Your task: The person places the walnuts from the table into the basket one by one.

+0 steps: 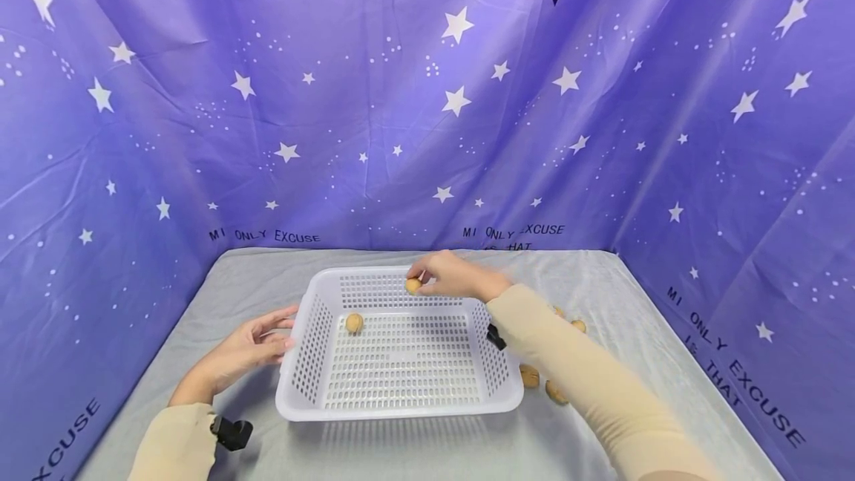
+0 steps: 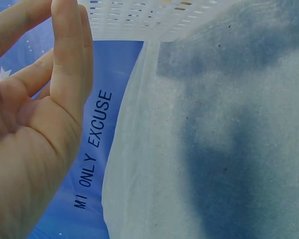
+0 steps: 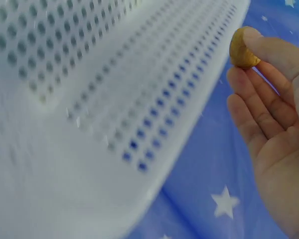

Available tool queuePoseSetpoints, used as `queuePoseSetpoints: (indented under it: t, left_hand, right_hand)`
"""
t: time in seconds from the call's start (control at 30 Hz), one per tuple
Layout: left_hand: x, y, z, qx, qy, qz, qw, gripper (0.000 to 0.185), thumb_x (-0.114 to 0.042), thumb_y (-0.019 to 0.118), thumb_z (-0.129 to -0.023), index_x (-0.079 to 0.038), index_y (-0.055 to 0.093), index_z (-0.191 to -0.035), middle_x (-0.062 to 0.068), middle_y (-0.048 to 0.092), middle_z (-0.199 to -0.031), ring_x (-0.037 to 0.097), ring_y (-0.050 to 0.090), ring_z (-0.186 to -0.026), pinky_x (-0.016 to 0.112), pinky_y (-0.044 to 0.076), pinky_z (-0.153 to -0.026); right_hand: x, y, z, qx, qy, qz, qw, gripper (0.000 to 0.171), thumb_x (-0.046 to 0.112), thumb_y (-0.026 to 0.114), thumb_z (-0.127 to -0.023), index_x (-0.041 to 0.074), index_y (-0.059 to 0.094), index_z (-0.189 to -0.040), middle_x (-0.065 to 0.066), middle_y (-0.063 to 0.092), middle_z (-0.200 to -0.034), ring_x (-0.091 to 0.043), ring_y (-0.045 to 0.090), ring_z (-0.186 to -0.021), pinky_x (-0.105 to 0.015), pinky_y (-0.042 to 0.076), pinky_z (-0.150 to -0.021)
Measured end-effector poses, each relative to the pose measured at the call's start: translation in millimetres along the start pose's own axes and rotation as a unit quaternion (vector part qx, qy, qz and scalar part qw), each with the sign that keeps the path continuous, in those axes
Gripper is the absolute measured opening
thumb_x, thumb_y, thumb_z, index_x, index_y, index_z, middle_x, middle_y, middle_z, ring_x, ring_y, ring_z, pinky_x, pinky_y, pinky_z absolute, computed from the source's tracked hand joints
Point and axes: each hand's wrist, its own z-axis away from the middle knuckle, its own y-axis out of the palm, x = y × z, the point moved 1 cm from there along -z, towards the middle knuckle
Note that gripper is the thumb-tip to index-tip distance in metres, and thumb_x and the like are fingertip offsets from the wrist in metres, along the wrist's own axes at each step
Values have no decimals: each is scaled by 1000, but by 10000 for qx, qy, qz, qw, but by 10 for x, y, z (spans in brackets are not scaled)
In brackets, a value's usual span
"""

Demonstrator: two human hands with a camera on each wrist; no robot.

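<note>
At lower left, the left hand, fingers extended, touches the white basket at lower centre; inside, left of centre, lies one walnut; beyond, the right hand pinches another walnut near the far rim

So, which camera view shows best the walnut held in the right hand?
The right wrist view: the walnut appears largest there. The head view shows it smaller, held by fingers; in the left wrist view it cannot be identified.

Brown walnut, pinched; white basket, upright
</note>
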Motion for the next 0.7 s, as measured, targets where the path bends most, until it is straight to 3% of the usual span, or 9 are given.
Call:
queuePoseSetpoints:
  t: [0.43, 0.7]
  left_hand:
    - [-9, 5, 2, -65, -28, -30, 10000, 71, -4, 63, -98, 5, 23, -156, 29, 42, -143, 21, 64, -113, 42, 57, -87]
    - [-2, 5, -2, -58, -28, -47, 10000, 71, -4, 63, -98, 5, 23, -156, 29, 41, -143, 20, 64, -113, 42, 57, -88]
  right_hand:
    - [90, 690, -363, 176, 198, -280, 9993, 32, 14, 75, -91, 7, 70, -122, -3, 68, -121, -8, 65, -98, -18, 50, -89]
    - [99, 926, -436, 233, 479, -481, 9974, 35, 12, 76, -89, 4, 69, -123, -4, 68, -119, -9, 65, -98, -16, 51, -85]
